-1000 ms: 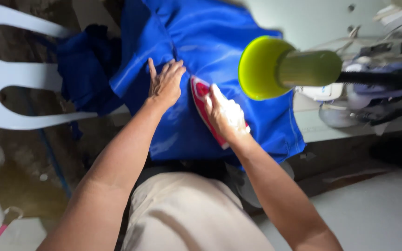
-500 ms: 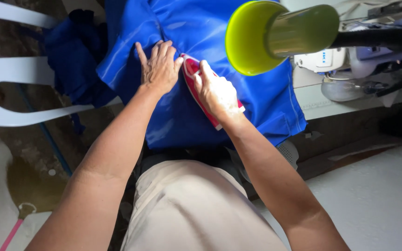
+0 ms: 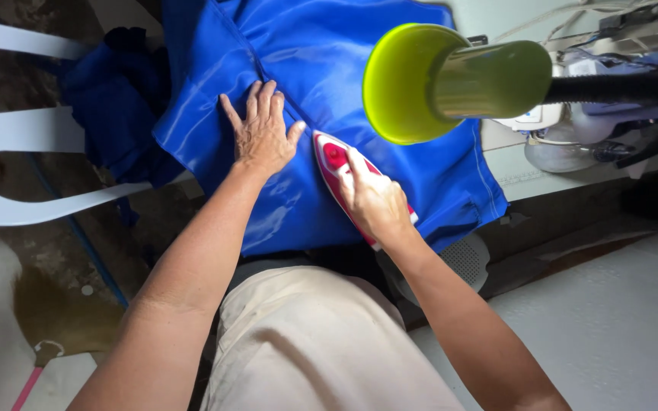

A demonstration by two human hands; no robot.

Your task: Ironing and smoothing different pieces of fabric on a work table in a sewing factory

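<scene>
**Materials and finishes under your hands**

Your left hand (image 3: pixel 262 133) lies flat on blue cloth (image 3: pixel 306 84): satin-like, glossy, smooth, with soft creases and a stitched seam. Your right hand (image 3: pixel 375 202) grips an iron (image 3: pixel 331 156) of red and white plastic, shiny. Lamp shade (image 3: pixel 420 84): yellow-green, glossy, smooth. Chair (image 3: pixel 32 137) beside you: white moulded plastic, matt. Your trousers (image 3: pixel 314 342): beige woven cloth, matt.

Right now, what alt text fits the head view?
The right hand grips a red and white clothes iron on shiny blue satin fabric, while the left hand presses flat beside it. A lime-green lamp shade hangs above.
</scene>
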